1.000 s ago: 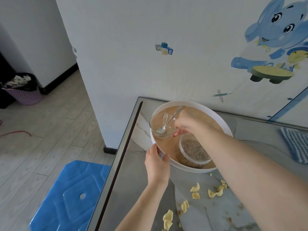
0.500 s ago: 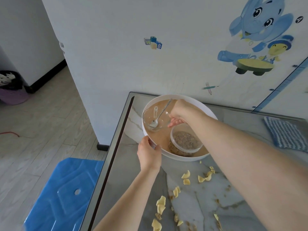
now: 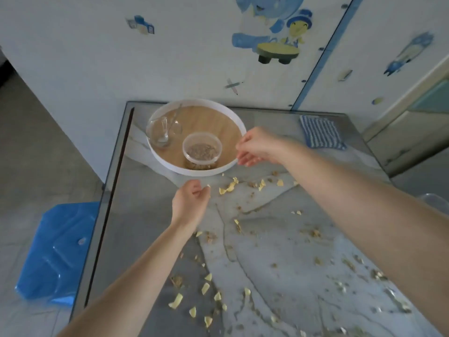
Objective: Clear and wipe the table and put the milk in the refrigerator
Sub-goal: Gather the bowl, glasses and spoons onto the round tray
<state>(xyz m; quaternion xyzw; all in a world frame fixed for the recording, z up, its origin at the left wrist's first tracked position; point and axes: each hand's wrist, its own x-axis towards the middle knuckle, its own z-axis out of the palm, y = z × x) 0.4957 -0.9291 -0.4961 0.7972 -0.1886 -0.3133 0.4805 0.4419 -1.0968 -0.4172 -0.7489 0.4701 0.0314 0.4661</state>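
Currently the round white wood-floored tray (image 3: 194, 172) sits at the far left corner of the grey marble table (image 3: 150, 215); right hand (image 3: 257, 147) relaxed, empty, beside its right rim; left hand (image 3: 192, 200) loosely curled, grasp unclear. Likely rigid; clear glass bowl (image 3: 161, 128) may slide: hold opposite rims.

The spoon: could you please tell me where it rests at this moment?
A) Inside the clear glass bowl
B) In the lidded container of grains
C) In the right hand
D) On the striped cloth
A: the spoon lies inside the clear glass bowl, its handle leaning up over the bowl's far edge, and the bowl stands on the round tray.
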